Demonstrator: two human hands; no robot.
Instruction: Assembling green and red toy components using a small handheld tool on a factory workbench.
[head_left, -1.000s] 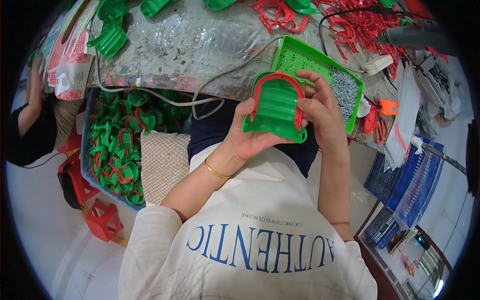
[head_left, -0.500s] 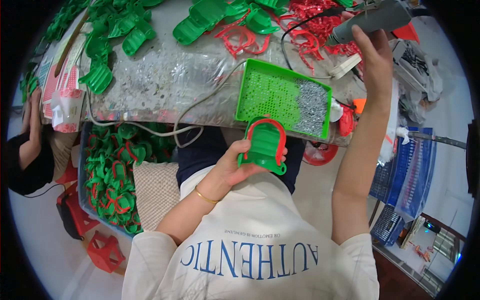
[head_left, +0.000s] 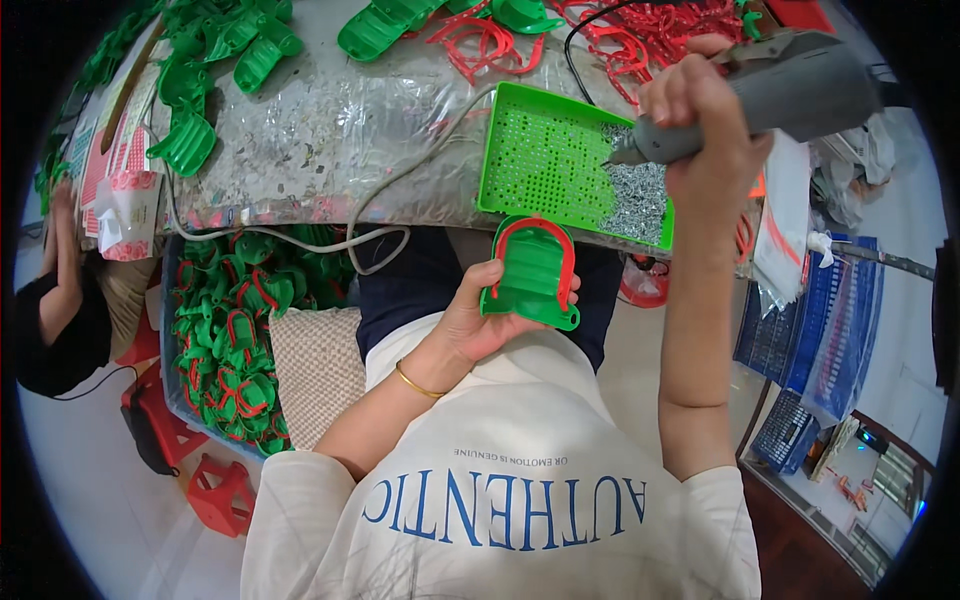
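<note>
My left hand (head_left: 465,330) grips a green plastic part (head_left: 528,268) in front of my lap. A red U-shaped strip (head_left: 568,262) lies along the part's rim, and its ribbed inside faces up. My right hand (head_left: 705,125) is wrapped round a grey electric screwdriver (head_left: 810,90), held above the table's right side. Its tip points left, over a green perforated tray (head_left: 486,165). Small silver screws (head_left: 640,200) are heaped in the tray's right part; a few are scattered on the left. Whether the tip touches a screw, I cannot tell.
Loose green parts (head_left: 385,25) and red strips (head_left: 490,45) lie on the table's far side. A grey cable (head_left: 385,190) hangs over the front edge. At my left stands a blue bin (head_left: 172,350) of joined pieces. A co-worker's arm (head_left: 62,260) shows far left.
My right hand has brought the screwdriver down and nearer, from above the red strips to over the screw tray. My left hand still holds the green part, slightly raised.
</note>
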